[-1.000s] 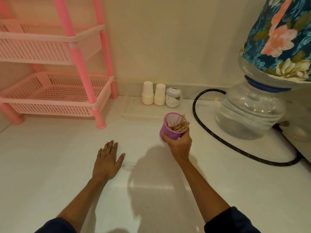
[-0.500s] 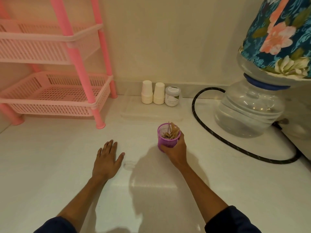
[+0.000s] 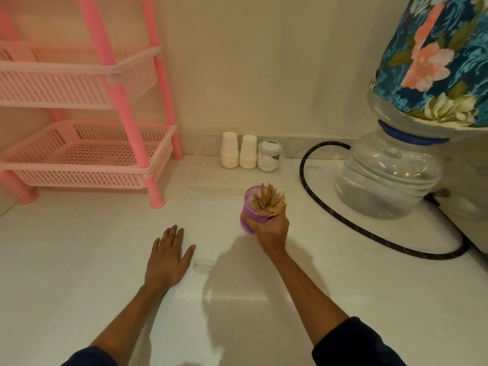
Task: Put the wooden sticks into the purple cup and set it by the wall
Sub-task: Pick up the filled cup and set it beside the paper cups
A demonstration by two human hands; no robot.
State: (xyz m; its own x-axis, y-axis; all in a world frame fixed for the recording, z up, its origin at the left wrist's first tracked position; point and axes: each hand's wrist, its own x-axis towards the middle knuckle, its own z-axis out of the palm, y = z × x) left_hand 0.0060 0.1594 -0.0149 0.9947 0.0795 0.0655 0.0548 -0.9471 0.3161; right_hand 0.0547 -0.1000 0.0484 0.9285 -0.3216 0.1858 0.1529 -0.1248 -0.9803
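My right hand (image 3: 272,228) grips the purple cup (image 3: 250,210) from its near side, at the middle of the white counter. A bundle of wooden sticks (image 3: 269,203) stands in the cup, their tips rising above its rim and leaning right. The cup looks slightly blurred, and I cannot tell whether its base touches the counter. My left hand (image 3: 169,257) lies flat on the counter, fingers spread, to the left of the cup and holding nothing. The wall (image 3: 250,75) rises behind the counter, beyond the cup.
Two stacks of white paper cups (image 3: 230,150) and a small white jar (image 3: 269,155) stand by the wall. A pink rack (image 3: 79,151) fills the left. A water bottle with a floral cover (image 3: 390,167) and a black hose (image 3: 343,220) lie on the right.
The right hand lowered the cup with the sticks towards the counter, then turned it so the sticks stand up out of it. The left hand has stayed flat.
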